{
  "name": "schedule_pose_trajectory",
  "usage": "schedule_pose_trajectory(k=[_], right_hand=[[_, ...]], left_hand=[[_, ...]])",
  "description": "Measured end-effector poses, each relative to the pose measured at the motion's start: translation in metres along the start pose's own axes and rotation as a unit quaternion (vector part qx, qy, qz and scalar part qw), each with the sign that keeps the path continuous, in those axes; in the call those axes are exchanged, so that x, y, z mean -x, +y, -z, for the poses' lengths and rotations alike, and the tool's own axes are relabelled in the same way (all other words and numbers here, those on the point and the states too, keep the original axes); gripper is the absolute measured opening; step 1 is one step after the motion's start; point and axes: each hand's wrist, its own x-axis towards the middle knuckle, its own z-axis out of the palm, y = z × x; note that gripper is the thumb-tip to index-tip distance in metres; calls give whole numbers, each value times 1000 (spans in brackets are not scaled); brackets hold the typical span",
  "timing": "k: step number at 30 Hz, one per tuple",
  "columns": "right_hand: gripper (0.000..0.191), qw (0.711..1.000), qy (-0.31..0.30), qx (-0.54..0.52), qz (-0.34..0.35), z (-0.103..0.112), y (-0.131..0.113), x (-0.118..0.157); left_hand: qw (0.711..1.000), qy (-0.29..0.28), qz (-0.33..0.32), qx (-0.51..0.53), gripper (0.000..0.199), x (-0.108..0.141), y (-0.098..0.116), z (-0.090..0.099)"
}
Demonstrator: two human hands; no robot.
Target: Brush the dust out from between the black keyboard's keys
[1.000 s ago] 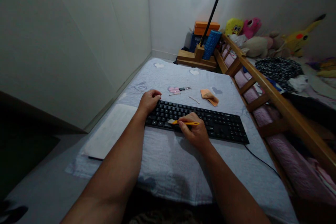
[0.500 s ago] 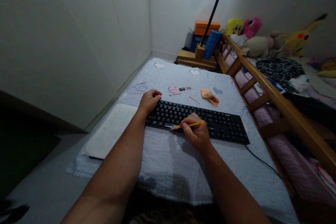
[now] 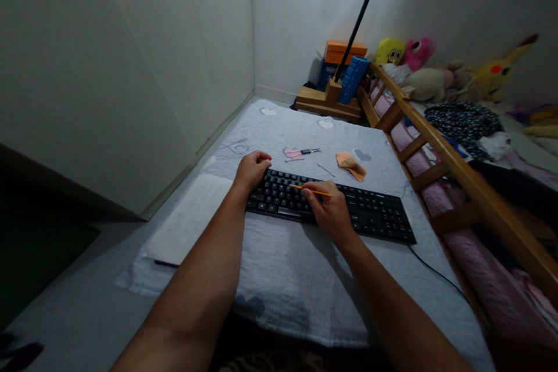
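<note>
A black keyboard [image 3: 379,215] lies across the cloth-covered surface, its cable running off to the right. My left hand [image 3: 253,170] is closed on the keyboard's upper left corner, thumb at the edge and fingers curled behind. Between the thumb and fingers of my right hand [image 3: 328,204] is a slim brush [image 3: 320,192] with a yellow handle. Its pale tip points left, over the keys in the middle left part of the keyboard; whether it touches them I cannot tell.
Behind the keyboard lie an orange cloth [image 3: 351,165], a cotton swab [image 3: 326,170] and a small tool with a black collar [image 3: 307,151]. A white sheet or pad [image 3: 192,218] is at the left. A wooden bed rail [image 3: 462,168] borders the right side.
My right hand has raised the brush from the space bar's lower edge to the key rows farther back. My left hand keeps its place on the keyboard corner. The view has shifted slightly.
</note>
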Motion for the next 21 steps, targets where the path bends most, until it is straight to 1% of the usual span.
schedule_pose_trajectory(k=[4,8,11,14,21], right_hand=[[22,999,-18,35,26,-4,-7,-15],[21,997,-17,69,29,-18,-10,-22],[20,996,-6,90,23,-29,-8,-20],[21,996,4,91,23,-35,-6,-15],[25,997,27,62,46,-30,-11,-4]], left_hand=[[1000,5,4,12,17,0,-1,0],[1000,7,2,22,15,-1,-1,1],[1000,10,7,27,14,-1,-2,1],[999,10,8,33,14,-1,-3,0],[999,8,14,30,14,0,-2,0]])
